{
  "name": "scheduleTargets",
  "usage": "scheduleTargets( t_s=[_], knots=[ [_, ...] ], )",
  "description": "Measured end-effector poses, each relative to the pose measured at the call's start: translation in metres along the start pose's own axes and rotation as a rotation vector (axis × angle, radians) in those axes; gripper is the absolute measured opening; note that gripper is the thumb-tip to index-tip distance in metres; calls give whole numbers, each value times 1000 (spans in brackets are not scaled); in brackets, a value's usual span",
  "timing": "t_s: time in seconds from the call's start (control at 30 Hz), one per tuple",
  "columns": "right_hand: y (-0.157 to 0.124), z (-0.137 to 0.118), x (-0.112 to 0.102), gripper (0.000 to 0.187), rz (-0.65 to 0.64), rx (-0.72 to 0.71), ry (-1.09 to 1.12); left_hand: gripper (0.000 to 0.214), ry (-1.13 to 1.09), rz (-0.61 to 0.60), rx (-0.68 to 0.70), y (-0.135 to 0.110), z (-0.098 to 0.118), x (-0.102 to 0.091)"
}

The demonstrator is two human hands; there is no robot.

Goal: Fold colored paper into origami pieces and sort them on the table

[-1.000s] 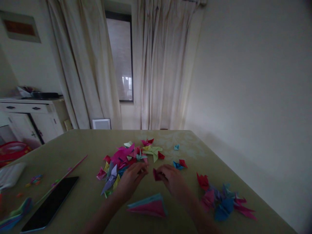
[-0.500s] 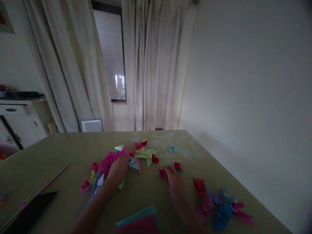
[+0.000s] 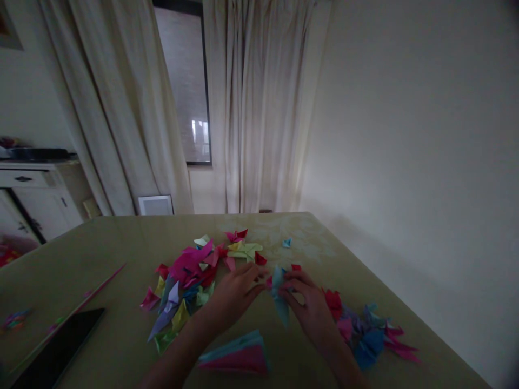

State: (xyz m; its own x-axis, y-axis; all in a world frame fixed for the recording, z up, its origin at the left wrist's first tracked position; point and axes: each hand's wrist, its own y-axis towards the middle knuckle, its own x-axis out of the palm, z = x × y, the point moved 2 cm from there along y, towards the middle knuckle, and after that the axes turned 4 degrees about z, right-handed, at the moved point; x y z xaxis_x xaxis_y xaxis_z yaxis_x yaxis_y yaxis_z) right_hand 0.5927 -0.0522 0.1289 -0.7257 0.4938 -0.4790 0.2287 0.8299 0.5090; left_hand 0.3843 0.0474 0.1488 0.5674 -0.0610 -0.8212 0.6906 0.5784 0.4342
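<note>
Between my two hands, above the table, is a light blue folded-paper origami piece (image 3: 279, 297), tilted with a long point hanging down. My right hand (image 3: 310, 302) pinches it from the right with thumb and fingertips. From the left, my left hand (image 3: 237, 292) pinches at its edge; blur partly obscures the contact. A small bright pink bit of paper shows between the left fingertips and the blue piece. Just behind the right fingers lies a red folded piece (image 3: 296, 267). To the left spreads a pile of colourful origami pieces (image 3: 190, 265).
Another origami heap (image 3: 368, 346) lies at the right. A stack of blue and pink paper (image 3: 237, 356) is in front of me. On the left are a dark flat device (image 3: 60, 346) and a thin pink stick (image 3: 101, 286). A small blue piece (image 3: 287, 242) sits farther back.
My left hand has moved right, away from the pile, and the light blue origami piece is now between both hands. My right hand has lifted from the small pieces and pinches it.
</note>
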Motion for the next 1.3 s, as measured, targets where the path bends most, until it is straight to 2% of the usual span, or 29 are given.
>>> scheduleTargets(
  t_s=[0.13,0.2,0.33,0.47,0.57,0.67,0.73,0.8,0.9,0.97,1.07,1.17,1.3],
  knots=[
    [-26,21,-55,32,129,141,-159,35,223,-88,-216,-2,-50,18],
    [-37,33,-83,35,181,186,-218,35,276,-141,-276,-7,-66,29],
    [-44,53,-123,49,323,180,-351,29,349,-236,-355,-18,-73,41],
    [-44,65,-129,55,300,194,-361,28,402,-240,-401,-21,-67,39],
    [-44,57,-115,53,324,199,-344,38,427,-215,-430,-21,-67,37],
    [-36,30,-89,44,344,95,-295,50,439,-198,-447,-22,-67,31],
    [-26,7,-65,36,274,-7,-238,48,443,-183,-438,-25,-64,23],
    [-16,-14,-37,29,144,-109,-181,44,444,-165,-406,-32,-57,11],
    [-4,-33,4,24,-42,-250,-116,36,393,-74,-301,-53,-46,-3],
    [-1,-36,28,22,-112,-303,-105,33,257,47,-205,-75,-43,-5],
    [-7,-30,55,16,-150,-294,-114,32,-13,231,-125,-110,-46,4],
    [-20,-22,68,14,-183,-260,-108,27,-197,344,-174,-128,-51,14],
    [-29,-21,71,15,-228,-269,-98,21,-386,390,-296,-123,-50,11]
  ],
)
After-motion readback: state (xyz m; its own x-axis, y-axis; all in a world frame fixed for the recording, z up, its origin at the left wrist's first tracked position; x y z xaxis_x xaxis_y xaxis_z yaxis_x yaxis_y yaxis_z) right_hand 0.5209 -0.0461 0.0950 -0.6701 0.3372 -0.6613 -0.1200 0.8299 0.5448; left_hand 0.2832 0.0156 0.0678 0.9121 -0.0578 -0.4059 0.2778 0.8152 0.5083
